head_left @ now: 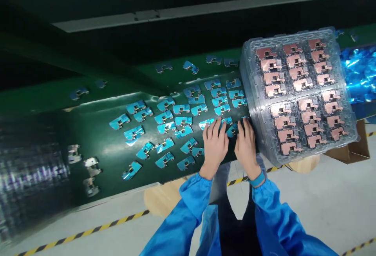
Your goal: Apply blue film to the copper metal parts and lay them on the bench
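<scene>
My left hand [215,143] reaches over the front part of the green work surface [111,152]. Its fingers are stretched out and slightly apart, their tips at a small circuit board with blue film [206,123]. Beside it on the right, my right hand [246,145] has its fingers extended too, close to the tray stack. Between the two hands lies a tilted blue-filmed board [232,130], near the right thumb. Fingertips partly cover the boards under them, so I cannot tell how firmly they touch. More blue-filmed boards [183,121] lie in loose rows to the left.
Clear plastic trays [252,103] are stacked at right, the top one filled with copper-coloured boards [283,122]. Crumpled blue film [360,73] lies beyond them. Several silvery parts [91,166] lie far left. A raised green ledge [141,73] runs behind, holding a few boards.
</scene>
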A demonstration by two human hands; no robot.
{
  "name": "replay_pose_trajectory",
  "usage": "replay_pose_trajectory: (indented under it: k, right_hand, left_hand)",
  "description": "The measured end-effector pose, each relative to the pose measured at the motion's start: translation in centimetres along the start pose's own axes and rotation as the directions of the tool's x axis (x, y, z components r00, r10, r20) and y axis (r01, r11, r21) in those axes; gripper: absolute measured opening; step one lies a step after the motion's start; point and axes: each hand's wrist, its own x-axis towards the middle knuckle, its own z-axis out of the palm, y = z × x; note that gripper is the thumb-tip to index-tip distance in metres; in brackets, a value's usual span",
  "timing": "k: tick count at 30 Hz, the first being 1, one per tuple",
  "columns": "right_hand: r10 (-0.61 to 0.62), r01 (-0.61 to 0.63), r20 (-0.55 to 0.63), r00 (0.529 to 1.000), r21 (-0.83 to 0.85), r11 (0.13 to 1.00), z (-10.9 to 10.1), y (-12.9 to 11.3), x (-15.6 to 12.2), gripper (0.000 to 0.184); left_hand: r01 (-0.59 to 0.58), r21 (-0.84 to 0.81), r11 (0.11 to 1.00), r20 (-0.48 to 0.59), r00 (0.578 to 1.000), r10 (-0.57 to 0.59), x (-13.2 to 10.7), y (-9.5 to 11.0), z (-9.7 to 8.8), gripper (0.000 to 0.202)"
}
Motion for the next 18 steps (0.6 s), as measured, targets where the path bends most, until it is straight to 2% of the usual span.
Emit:
replay_pose_trajectory:
  k: [3,8,14,18]
  right_hand:
    - [-0.005,0.007,0.056,0.998,-0.037,0.999,0.4,0.4,-2.2,0.063]
    - [0.047,-0.045,0.075,0.996,-0.036,0.998,1.2,0.0,-1.4,0.063]
    - [0.044,-0.055,0.070,0.997,0.158,0.986,0.6,-0.1,-0.8,0.079]
    - [-0.023,0.015,0.041,0.999,0.186,0.982,-0.2,0.8,-0.1,0.082]
  left_hand:
    - [0.034,-0.014,0.999,0.012,0.999,-0.034,-1.3,1.1,0.6,0.050]
    - [0.070,-0.012,0.998,0.010,0.998,-0.070,-1.4,1.9,1.4,0.049]
    - [-0.093,0.007,0.996,0.121,0.988,0.092,-2.8,1.8,0.8,0.048]
    - [-0.107,0.045,0.993,0.076,0.992,0.103,-3.2,1.0,0.3,0.044]
